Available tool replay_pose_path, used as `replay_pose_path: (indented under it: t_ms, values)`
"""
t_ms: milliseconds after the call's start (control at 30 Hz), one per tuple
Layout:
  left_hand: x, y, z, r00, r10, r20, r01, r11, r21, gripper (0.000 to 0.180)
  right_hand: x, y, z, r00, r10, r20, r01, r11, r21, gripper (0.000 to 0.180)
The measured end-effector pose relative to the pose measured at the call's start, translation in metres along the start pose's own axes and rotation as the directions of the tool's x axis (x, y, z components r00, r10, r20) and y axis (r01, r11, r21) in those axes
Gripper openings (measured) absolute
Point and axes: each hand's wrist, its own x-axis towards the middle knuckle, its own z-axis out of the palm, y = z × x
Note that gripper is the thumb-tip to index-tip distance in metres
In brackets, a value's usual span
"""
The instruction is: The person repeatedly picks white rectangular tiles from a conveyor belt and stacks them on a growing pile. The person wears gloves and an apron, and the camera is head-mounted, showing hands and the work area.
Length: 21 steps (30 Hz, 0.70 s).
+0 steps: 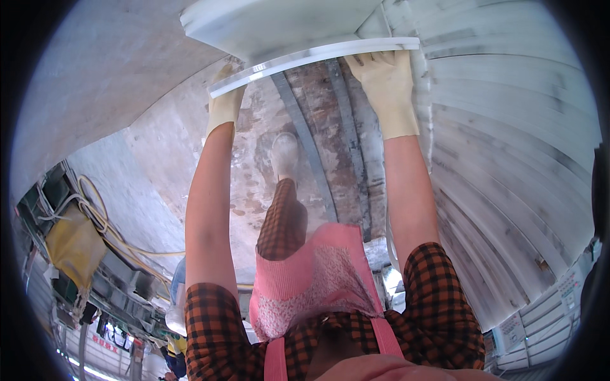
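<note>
My two hands, in cream rubber gloves, are raised at the far side and hold a thin white panel [318, 51] between them. It shows nearly edge-on as a long pale strip, its right end higher in the picture. My left hand [225, 106] grips near the panel's left end; most of its fingers are behind the strip. Near the right end, my right hand [386, 86] has its fingers bent against the near edge, their tips hidden. Just beyond the strip lies a larger white slab [273, 25], and I cannot tell whether the two touch.
Long white slabs [508, 146] stand stacked along the right. Two dark grey strips [305, 136] cross the stained floor [254, 178], next to my shoe [284, 152]. At left are a coiled hose [95, 203], a yellow cloth [75, 244] and part of another person [176, 317].
</note>
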Motion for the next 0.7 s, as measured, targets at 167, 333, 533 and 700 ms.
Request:
replay_pose_path:
  t_ms: [167, 333, 533, 700]
  values:
    - [0.009, 0.000, -0.008, 0.992, 0.044, 0.119, -0.022, 0.983, -0.181, 0.040, 0.006, -0.002, -0.005, 1.000, 0.017, 0.020, -0.011, 0.966, -0.258, 0.068]
    - [0.026, -0.012, -0.016, 0.988, 0.105, 0.114, -0.108, 0.994, 0.023, 0.035, 0.022, 0.000, -0.013, 0.889, 0.292, 0.352, -0.398, 0.117, 0.910, 0.060]
    - [0.042, -0.003, -0.033, 0.979, 0.177, 0.105, -0.201, 0.929, 0.312, 0.039, 0.022, -0.025, 0.014, 0.658, 0.398, 0.639, 0.201, -0.911, 0.361, 0.050]
    - [0.024, 0.004, -0.047, 0.992, 0.037, 0.120, -0.031, 0.998, -0.049, 0.039, 0.051, -0.019, 0.011, 0.914, -0.112, 0.390, 0.375, -0.135, -0.917, 0.051]
